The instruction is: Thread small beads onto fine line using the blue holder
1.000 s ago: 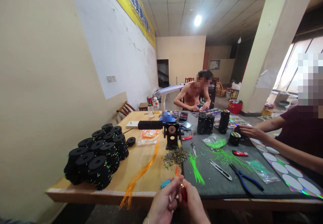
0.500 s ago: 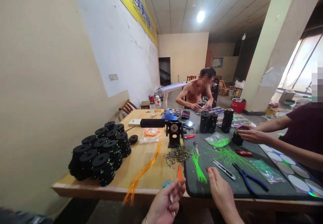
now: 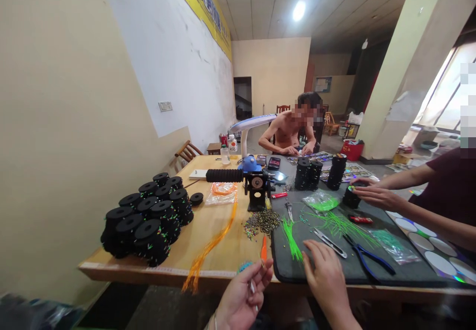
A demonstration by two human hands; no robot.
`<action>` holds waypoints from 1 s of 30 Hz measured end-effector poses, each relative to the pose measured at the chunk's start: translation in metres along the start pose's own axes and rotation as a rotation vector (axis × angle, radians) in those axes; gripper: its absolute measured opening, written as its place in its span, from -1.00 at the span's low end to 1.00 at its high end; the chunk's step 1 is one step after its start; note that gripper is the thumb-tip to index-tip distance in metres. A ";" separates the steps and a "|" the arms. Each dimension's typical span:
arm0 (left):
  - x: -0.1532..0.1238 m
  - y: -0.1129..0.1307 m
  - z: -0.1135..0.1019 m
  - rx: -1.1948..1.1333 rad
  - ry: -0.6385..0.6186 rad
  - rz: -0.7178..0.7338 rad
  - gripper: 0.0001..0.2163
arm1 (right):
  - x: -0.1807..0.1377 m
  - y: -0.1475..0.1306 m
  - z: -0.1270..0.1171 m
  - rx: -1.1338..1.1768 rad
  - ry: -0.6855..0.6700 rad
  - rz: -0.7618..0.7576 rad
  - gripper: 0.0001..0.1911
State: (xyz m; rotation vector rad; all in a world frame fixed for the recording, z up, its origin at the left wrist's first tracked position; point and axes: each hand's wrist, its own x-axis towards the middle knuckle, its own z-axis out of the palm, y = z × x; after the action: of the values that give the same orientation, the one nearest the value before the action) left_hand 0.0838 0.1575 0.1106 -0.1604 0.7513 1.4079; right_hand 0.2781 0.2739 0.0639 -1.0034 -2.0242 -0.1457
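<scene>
My left hand (image 3: 243,293) hovers at the near table edge with its fingers curled round a small thin metal piece. Just above it lie a small blue item (image 3: 243,267) and an orange stick (image 3: 264,249). My right hand (image 3: 323,270) rests on the dark mat (image 3: 334,270), fingers stretched toward a bundle of green strands (image 3: 291,236); nothing shows in it. A metal clip tool (image 3: 329,236) and blue-handled pliers (image 3: 368,255) lie just right of that hand.
Stacks of black foam spools (image 3: 148,216) fill the table's left. A black winding device (image 3: 255,186) stands mid-table beside a pile of small metal pieces (image 3: 262,221) and orange strands (image 3: 208,250). One person's hands (image 3: 372,193) work at the right; another person sits at the far end.
My right hand left my left hand and moved right onto the mat beside the green strands. The view shifted slightly upward.
</scene>
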 end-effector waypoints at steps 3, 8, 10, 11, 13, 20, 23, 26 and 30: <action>-0.004 0.004 -0.001 0.069 0.016 0.123 -0.89 | -0.003 -0.037 -0.014 0.306 -0.036 -0.037 -0.84; -0.003 0.004 -0.011 0.158 0.059 0.292 -0.94 | -0.001 -0.086 -0.020 0.656 -0.144 0.055 -0.93; -0.001 0.000 -0.014 0.156 0.066 0.314 -0.87 | 0.000 -0.097 -0.016 0.722 -0.178 0.108 -0.91; 0.000 -0.001 -0.015 0.154 0.067 0.325 -0.85 | 0.000 -0.101 -0.013 0.743 -0.192 0.135 -0.89; 0.000 -0.004 -0.016 0.161 0.066 0.352 -0.80 | -0.001 -0.106 -0.008 0.770 -0.216 0.187 -0.87; -0.005 -0.008 -0.016 0.282 0.073 0.472 -0.75 | -0.004 -0.112 0.003 0.766 -0.250 0.269 -0.83; -0.008 -0.009 -0.015 0.316 0.083 0.498 -0.75 | -0.003 -0.113 0.004 0.771 -0.239 0.270 -0.82; -0.011 -0.008 -0.013 0.341 0.089 0.532 -0.75 | -0.002 -0.114 0.005 0.768 -0.237 0.280 -0.80; -0.014 -0.005 -0.011 0.377 0.089 0.562 -0.77 | -0.002 -0.115 0.005 0.746 -0.246 0.280 -0.77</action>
State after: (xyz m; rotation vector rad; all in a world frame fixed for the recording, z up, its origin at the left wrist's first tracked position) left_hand 0.0846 0.1398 0.1085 0.3076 1.1804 1.7589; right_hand 0.1948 0.1975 0.0879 -0.8176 -1.8771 0.8568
